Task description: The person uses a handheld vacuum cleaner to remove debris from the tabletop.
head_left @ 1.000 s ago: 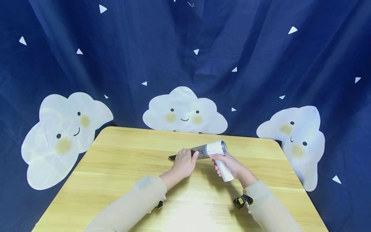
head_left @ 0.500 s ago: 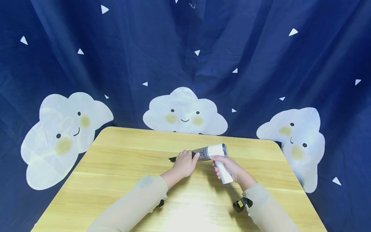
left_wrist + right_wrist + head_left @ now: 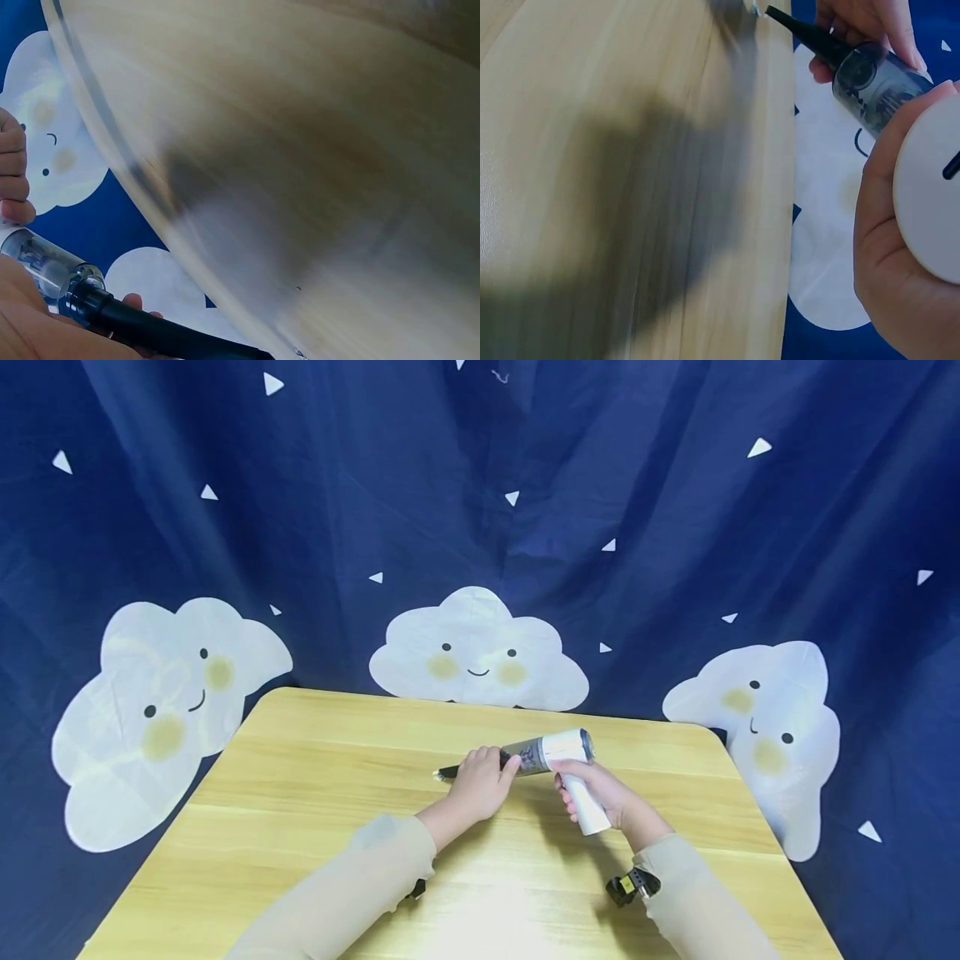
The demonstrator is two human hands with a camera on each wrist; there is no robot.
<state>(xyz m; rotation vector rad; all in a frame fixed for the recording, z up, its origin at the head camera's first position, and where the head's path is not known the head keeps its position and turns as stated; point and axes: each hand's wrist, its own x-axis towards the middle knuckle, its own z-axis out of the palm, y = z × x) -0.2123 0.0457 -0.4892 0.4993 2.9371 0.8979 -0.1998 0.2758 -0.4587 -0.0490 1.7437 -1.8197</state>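
In the head view a handheld vacuum cleaner is held over the wooden table, its nozzle pointing left. It has a white body and handle, a see-through dust cup and a slim black nozzle. My left hand grips the nozzle near the dust cup, thumb along its top side. My right hand is curled round the white handle. Small pale bits show right at the nozzle's tip, close over the tabletop.
The wooden table has rounded far corners. A dark blue curtain with white clouds hangs right behind its far edge. A black wrist-camera mount sits below the right sleeve.
Over the last second the vacuum cleaner has shifted slightly right and toward the person, both hands keeping their grip. The pale bits at the nozzle's tip show more clearly now.
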